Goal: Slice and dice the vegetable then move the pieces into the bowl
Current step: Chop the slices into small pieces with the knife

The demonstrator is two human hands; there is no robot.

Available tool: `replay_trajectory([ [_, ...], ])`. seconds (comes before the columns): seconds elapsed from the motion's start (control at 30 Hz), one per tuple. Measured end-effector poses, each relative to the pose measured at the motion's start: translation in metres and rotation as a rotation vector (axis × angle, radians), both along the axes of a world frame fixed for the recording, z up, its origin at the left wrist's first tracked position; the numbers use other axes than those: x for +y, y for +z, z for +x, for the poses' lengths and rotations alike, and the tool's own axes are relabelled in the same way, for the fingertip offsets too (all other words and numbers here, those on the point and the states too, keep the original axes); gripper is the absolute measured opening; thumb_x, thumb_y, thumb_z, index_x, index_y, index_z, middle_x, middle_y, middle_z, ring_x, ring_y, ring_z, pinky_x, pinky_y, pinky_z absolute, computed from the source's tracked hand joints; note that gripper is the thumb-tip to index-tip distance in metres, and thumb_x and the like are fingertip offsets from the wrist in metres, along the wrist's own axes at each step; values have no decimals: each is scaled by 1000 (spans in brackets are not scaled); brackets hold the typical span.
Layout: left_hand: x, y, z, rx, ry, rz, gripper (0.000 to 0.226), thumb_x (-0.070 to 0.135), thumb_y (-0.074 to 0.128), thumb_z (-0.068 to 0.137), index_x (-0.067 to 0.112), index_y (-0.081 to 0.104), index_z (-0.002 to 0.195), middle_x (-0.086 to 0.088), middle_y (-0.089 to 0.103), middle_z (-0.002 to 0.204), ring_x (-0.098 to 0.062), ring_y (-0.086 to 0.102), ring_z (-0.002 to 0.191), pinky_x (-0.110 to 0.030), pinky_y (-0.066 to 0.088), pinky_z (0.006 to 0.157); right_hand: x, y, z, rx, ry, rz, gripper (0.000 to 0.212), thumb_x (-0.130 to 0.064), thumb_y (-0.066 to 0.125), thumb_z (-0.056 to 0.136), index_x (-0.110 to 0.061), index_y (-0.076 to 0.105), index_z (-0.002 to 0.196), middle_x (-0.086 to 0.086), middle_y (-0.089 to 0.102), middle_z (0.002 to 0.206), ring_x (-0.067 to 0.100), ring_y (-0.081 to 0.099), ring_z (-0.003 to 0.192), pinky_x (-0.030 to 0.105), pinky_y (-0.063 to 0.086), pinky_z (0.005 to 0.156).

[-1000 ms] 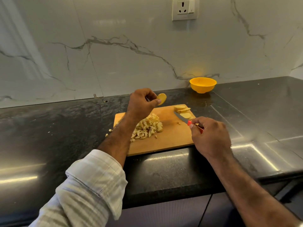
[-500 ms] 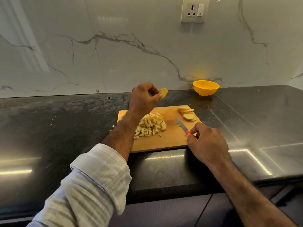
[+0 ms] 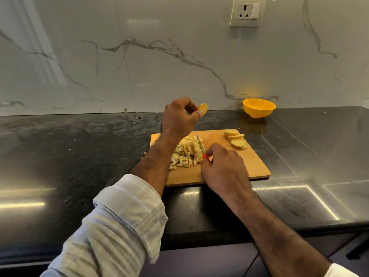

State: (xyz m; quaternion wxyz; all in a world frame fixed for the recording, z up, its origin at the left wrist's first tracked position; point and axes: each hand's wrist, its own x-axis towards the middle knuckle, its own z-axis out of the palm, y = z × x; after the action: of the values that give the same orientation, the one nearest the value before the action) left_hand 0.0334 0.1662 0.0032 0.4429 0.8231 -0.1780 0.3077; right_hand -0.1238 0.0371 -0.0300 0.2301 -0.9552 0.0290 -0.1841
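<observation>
A wooden cutting board (image 3: 251, 166) lies on the black counter. On its left part sits a heap of pale diced vegetable pieces (image 3: 186, 152). A short row of round slices (image 3: 236, 141) rests at the board's far right corner. My left hand (image 3: 178, 116) is raised above the board's far edge, pinching one round slice (image 3: 203, 109) between thumb and fingers. My right hand (image 3: 223, 168) grips a red-handled knife (image 3: 202, 148), whose blade lies against the right side of the heap. The yellow bowl (image 3: 259, 107) stands empty by the wall, beyond the board.
The black stone counter (image 3: 79, 152) runs wide to the left, with a few stray crumbs near the board. A marble wall with a socket (image 3: 245, 12) stands behind. The counter's front edge is just below my forearms.
My right hand has carried the knife leftward across the board, from near the slices to the side of the diced heap. My left hand still holds the slice aloft.
</observation>
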Motion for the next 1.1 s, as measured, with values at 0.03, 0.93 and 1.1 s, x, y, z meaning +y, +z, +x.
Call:
replay_trajectory([
  [0.03,0,1,0,-2,0,-6,19,40,83,83,23,75,82,14,68,72,-6,65,69,-28,53,59,-1,1,1,-15,8,-26,20,-40,62,98,-30,61,116,-4,67,101,15,58,89,34,49,71],
  [0.93,-4,-8,-4,19,-165,28,8,15,85,84,15,78,87,6,74,78,-12,71,72,-37,64,67,-59,-7,-5,-110,-59,-78,21,-39,63,99,-33,73,118,-9,72,98,8,58,80,30,53,67],
  [1.1,-5,-7,-5,17,-160,44,8,16,84,84,15,77,87,6,74,78,-10,71,72,-33,64,68,-54,-8,-10,-91,-41,-85,20,-36,60,99,-31,71,115,-10,69,90,8,56,75,28,46,65],
])
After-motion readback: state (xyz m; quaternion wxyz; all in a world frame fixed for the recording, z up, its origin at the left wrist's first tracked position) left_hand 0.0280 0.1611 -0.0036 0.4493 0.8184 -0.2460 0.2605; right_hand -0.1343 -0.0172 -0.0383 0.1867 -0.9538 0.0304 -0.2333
